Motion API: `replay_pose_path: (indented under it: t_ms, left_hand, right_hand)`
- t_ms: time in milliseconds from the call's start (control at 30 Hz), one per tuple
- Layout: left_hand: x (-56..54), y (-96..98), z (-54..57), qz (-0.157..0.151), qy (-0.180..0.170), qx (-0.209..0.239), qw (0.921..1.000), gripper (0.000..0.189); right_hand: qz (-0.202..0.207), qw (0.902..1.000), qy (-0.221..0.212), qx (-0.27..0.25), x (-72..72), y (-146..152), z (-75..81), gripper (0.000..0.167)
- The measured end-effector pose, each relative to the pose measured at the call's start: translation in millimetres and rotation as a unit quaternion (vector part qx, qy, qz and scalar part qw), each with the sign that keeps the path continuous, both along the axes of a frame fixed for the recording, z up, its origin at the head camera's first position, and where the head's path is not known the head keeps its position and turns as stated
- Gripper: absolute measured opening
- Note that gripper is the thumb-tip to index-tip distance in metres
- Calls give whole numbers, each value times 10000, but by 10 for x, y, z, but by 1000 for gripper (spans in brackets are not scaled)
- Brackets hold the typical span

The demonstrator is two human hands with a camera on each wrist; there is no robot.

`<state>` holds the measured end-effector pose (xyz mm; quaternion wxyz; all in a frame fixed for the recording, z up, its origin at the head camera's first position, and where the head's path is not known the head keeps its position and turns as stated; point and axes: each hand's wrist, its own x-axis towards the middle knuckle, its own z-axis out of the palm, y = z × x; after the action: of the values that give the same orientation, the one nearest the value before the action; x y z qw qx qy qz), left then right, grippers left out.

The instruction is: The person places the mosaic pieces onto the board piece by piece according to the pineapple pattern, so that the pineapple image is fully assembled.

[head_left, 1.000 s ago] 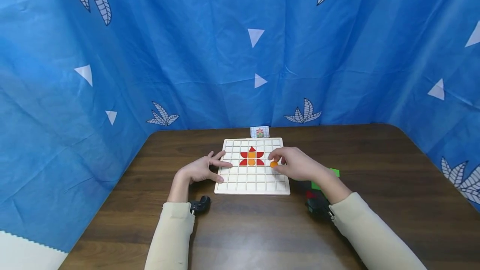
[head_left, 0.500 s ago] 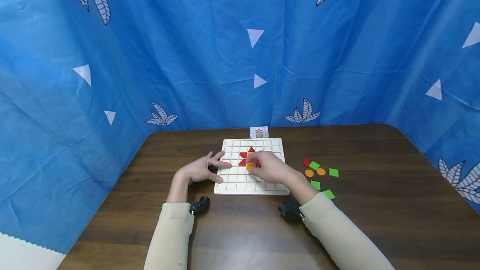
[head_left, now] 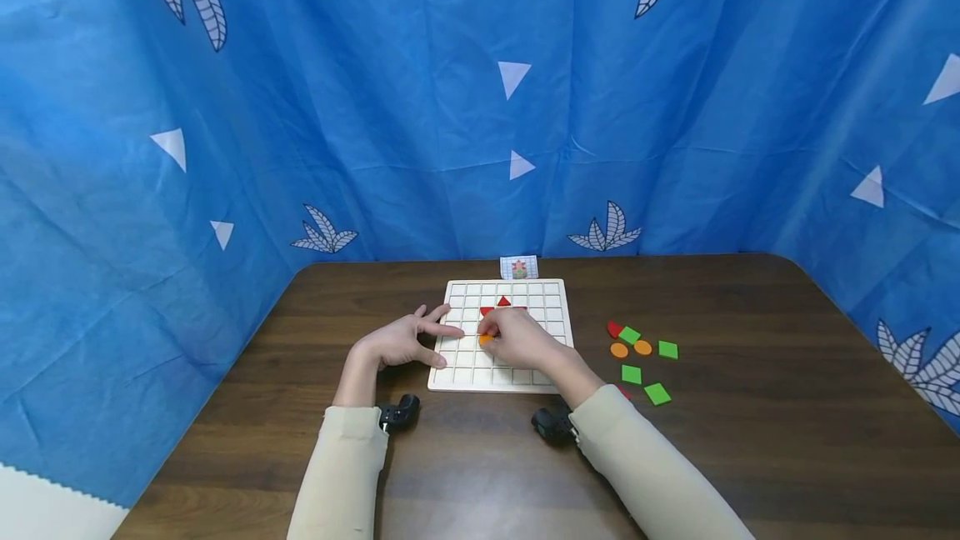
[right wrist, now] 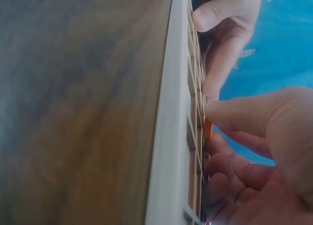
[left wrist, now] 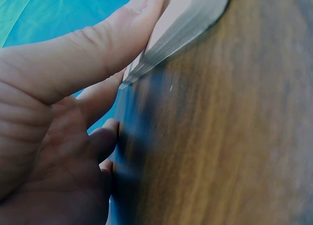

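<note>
Orange is the colour of the small piece (head_left: pixel 486 341) which you pinch between thumb and fingers of your right hand (head_left: pixel 519 342), at the cells of the white gridded board (head_left: pixel 555 292), slightly left of its middle; whether it is already seated cannot be told. Your left hand (head_left: pixel 402 340) is relaxed and spread, with the thumb resting on the left edge of this board. Beyond your right hand shows a red triangle (head_left: pixel 504 302), and on the wooden table (head_left: pixel 750 373), to the right, green squares (head_left: pixel 631 375) and orange discs (head_left: pixel 618 350) lie scattered.
</note>
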<state>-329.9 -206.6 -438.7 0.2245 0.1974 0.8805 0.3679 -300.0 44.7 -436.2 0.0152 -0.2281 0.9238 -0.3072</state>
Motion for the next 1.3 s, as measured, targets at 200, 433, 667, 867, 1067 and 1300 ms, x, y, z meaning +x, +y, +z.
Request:
replay_pose_path:
  t_ms: [200, 433, 667, 867, 1067, 1300]
  left_hand:
    - [4, 12, 19, 0, -19, -2, 10000, 53]
    - [-18, 1, -4, -8, -1, -33, 10000, 53]
    - [-15, -3, -10, -56, 31, 3, 10000, 54]
    - [-14, 5, -2, 0, 31, -22, 10000, 54]
    - [-25, 18, -19, -11, 26, -14, 10000, 54]
    - [-18, 11, -31, 45, 22, -76, 10000, 53]
  right_hand:
    - [73, 9999, 74, 81, -6, -24, -8, 12]
    - [172, 9995, 244, 129, 4, -25, -14, 19]
    - [323, 9990, 211, 240, 32, -41, 13, 20]
    - [272, 9992, 149, 269, 18, -7, 19, 15]
    - [188, 9996, -95, 165, 28, 99, 30, 14]
    - [-35, 9993, -382, 45, 115, 352, 109, 15]
